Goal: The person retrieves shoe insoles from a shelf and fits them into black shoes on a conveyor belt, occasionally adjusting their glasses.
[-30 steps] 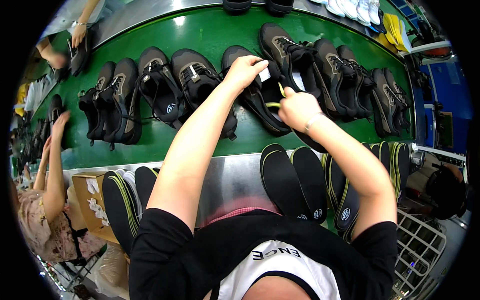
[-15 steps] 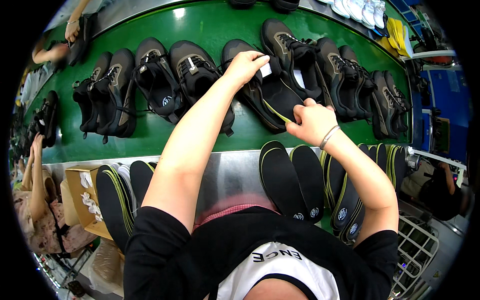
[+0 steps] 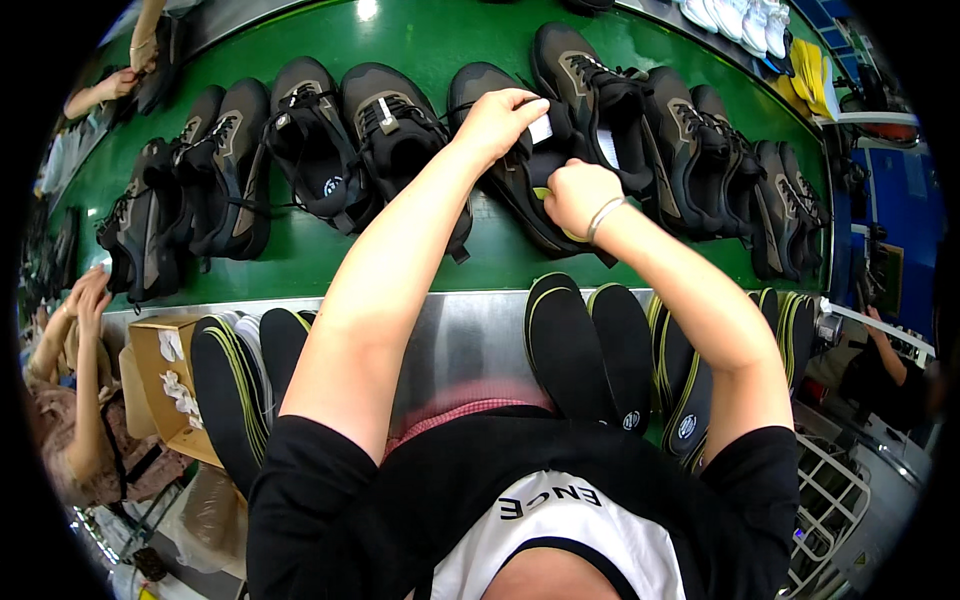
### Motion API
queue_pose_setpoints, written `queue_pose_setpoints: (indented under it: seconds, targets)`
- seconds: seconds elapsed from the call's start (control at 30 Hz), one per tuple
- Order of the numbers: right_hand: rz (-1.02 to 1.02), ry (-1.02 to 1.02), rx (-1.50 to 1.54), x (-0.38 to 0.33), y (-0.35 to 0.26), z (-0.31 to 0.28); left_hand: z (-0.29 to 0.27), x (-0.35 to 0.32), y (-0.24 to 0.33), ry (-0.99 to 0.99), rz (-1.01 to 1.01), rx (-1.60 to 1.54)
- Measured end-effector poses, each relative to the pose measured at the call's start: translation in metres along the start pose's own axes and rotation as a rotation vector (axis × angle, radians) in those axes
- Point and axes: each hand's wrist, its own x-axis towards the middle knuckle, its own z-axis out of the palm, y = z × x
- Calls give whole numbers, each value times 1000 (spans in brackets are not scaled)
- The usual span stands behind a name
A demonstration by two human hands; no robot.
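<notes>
In front of me a black and brown lace-up shoe (image 3: pixel 478 85) lies on the green surface with its toe pointing away. My left hand (image 3: pixel 503 122) pinches the tongue of that shoe beside a white label (image 3: pixel 541 129). My right hand (image 3: pixel 583 198) is closed on a black insole with a yellow-green edge (image 3: pixel 542 192), pressing into the shoe opening. Most of this insole is hidden by the hand and the shoe. The matching shoe (image 3: pixel 575 62) stands just to the right, a white label showing inside it.
More shoes (image 3: pixel 385 100) line the green work surface (image 3: pixel 330 265) on both sides. Along the metal ledge (image 3: pixel 450 345) nearest me stand several black insoles (image 3: pixel 565 340). A cardboard box (image 3: pixel 150 365) with crumpled paper is at left. Other people's hands (image 3: pixel 90 292) work at far left.
My right hand has moved forward and left, carrying the insole deeper into the shoe. My left hand stays at the tongue. At the far left, a shoe has come closer to the row.
</notes>
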Motion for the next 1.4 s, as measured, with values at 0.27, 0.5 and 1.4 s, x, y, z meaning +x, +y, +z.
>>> queue_pose_setpoints:
  seconds: [0.27,0.5,1.4]
  targets:
    - [-20,-220,-54,-4,-4,-27,-5,1,-7,30,62,89]
    - [-70,1,-83,22,2,27,7,1,-8,53,88,56]
    - [-79,-762,-108,2,-2,13,6,-16,8,177,101,230]
